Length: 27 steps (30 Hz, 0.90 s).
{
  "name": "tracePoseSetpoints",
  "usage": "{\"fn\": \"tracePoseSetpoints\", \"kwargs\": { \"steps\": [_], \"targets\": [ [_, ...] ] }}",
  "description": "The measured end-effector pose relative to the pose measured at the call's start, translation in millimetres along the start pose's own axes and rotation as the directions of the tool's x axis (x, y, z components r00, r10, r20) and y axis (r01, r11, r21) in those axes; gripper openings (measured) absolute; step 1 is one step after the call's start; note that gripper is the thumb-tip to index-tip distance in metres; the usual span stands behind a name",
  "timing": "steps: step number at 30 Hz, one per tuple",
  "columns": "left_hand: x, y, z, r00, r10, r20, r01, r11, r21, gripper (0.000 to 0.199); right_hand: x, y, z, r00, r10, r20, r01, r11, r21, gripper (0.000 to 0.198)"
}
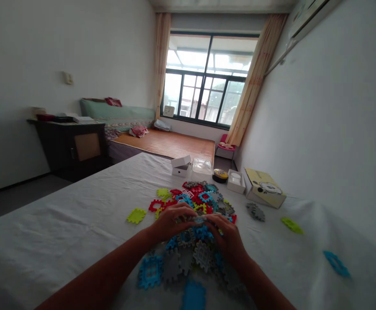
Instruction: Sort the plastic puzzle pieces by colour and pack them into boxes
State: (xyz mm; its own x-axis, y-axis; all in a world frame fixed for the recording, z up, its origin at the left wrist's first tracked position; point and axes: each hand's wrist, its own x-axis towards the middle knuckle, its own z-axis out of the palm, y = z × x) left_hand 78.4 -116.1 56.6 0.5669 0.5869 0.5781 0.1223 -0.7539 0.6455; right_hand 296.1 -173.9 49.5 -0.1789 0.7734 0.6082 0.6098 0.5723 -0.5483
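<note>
together, fingers [184, 209] hold toothed pieces [199, 220]

Both hands [174, 220] are close together over a heap of colourful notched pieces [203, 255] on white cloth [87, 215].

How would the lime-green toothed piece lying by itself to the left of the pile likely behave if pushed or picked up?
The lime-green piece looks thin and plastic-like, so it is probably light and fairly stiff. Lying flat on the white cloth, it would likely slide rather than roll. Its toothed edge might catch on wrinkles.
</note>
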Motion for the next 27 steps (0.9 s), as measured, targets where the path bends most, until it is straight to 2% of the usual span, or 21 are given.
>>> {"fn": "tracePoseSetpoints", "kwargs": {
  "steps": [2,3,4,6,8,9,12,14,15,16,17,18,19,20,21,22,23,24,25,27],
  "targets": [
    [0.4,-4.0,-5.1,1.000,-0.009,-0.008,0.010,0.999,0.041,0.029,2.2,25.3,-13.3,0.973,0.176,-0.147,-0.172,0.984,0.038,0.027],
    [1.0,-6.7,-9.2,0.999,-0.013,-0.029,0.016,0.997,0.081,0.028,1.8,42.7,-23.9,0.928,0.278,-0.247,-0.269,0.961,0.072,0.032],
    [1.8,-10.0,-13.8,0.998,-0.016,-0.057,0.023,0.992,0.126,0.025,-0.1,61.9,-36.5,0.863,0.372,-0.342,-0.357,0.928,0.108,0.039],
    [3.2,-17.5,-23.0,0.993,-0.025,-0.116,0.047,0.980,0.195,0.023,-8.2,100.7,-63.6,0.715,0.478,-0.510,-0.477,0.867,0.145,0.047],
    [4.0,-24.7,-30.1,0.988,-0.066,-0.139,0.095,0.971,0.218,0.024,-20.4,133.1,-86.6,0.603,0.512,-0.611,-0.588,0.803,0.092,0.049],
    [4.1,-27.3,-32.7,0.987,-0.095,-0.127,0.121,0.969,0.217,0.025,-26.6,145.2,-94.6,0.567,0.517,-0.641,-0.634,0.771,0.062,0.049],
    [4.0,-25.1,-35.9,0.991,-0.134,-0.003,0.132,0.974,0.186,0.025,-38.2,163.6,-103.5,0.517,0.528,-0.674,-0.699,0.714,0.024,0.050],
    [4.6,-12.7,-34.5,0.987,-0.074,0.140,0.056,0.990,0.127,0.022,-35.8,160.2,-100.8,0.494,0.522,-0.696,-0.715,0.699,0.017,0.054],
    [5.0,-3.4,-32.5,0.975,-0.020,0.223,0.000,0.996,0.087,0.021,-31.4,153.3,-98.5,0.499,0.500,-0.708,-0.714,0.700,-0.008,0.055],
    [5.2,7.2,-29.5,0.952,0.039,0.305,-0.056,0.997,0.047,0.022,-25.4,142.6,-96.2,0.532,0.482,-0.696,-0.700,0.713,-0.042,0.055],
    [4.9,18.6,-25.8,0.917,0.097,0.387,-0.112,0.994,0.015,0.024,-18.7,128.3,-94.1,0.606,0.476,-0.637,-0.665,0.743,-0.077,0.054],
    [3.6,30.0,-21.4,0.881,0.155,0.447,-0.171,0.985,-0.005,0.026,-12.3,110.9,-92.5,0.719,0.475,-0.508,-0.600,0.793,-0.108,0.051],
    [1.2,40.6,-16.6,0.839,0.202,0.504,-0.228,0.974,-0.010,0.027,-7.5,91.4,-91.4,0.838,0.455,-0.300,-0.507,0.853,-0.125,0.048],
    [-2.5,49.6,-11.8,0.797,0.250,0.549,-0.292,0.956,-0.012,0.027,-5.2,71.1,-90.8,0.917,0.398,-0.029,-0.399,0.911,-0.108,0.045],
    [-7.4,56.8,-7.3,0.758,0.286,0.586,-0.350,0.937,-0.004,0.027,-6.1,51.6,-90.4,0.923,0.303,0.237,-0.288,0.953,-0.094,0.046],
    [-13.3,61.6,-3.3,0.725,0.309,0.616,-0.401,0.916,0.013,0.029,-10.7,34.3,-90.0,0.881,0.228,0.414,-0.204,0.974,-0.101,0.054],
    [-20.0,64.1,0.0,0.699,0.321,0.639,-0.444,0.896,0.035,0.034,-18.5,20.4,-89.2,0.835,0.190,0.516,-0.142,0.981,-0.130,0.069],
    [-27.0,64.2,2.6,0.680,0.327,0.656,-0.479,0.876,0.060,0.040,-28.9,10.5,-87.5,0.808,0.192,0.556,-0.106,0.977,-0.185,0.085],
    [-33.9,62.3,4.7,0.666,0.332,0.667,-0.510,0.856,0.083,0.047,-40.7,4.8,-84.7,0.806,0.222,0.548,-0.095,0.964,-0.250,0.100],
    [-45.4,53.5,7.7,0.652,0.347,0.674,-0.561,0.819,0.121,0.052,-63.4,4.2,-75.4,0.828,0.286,0.483,-0.113,0.928,-0.355,0.116]
  ]
}}
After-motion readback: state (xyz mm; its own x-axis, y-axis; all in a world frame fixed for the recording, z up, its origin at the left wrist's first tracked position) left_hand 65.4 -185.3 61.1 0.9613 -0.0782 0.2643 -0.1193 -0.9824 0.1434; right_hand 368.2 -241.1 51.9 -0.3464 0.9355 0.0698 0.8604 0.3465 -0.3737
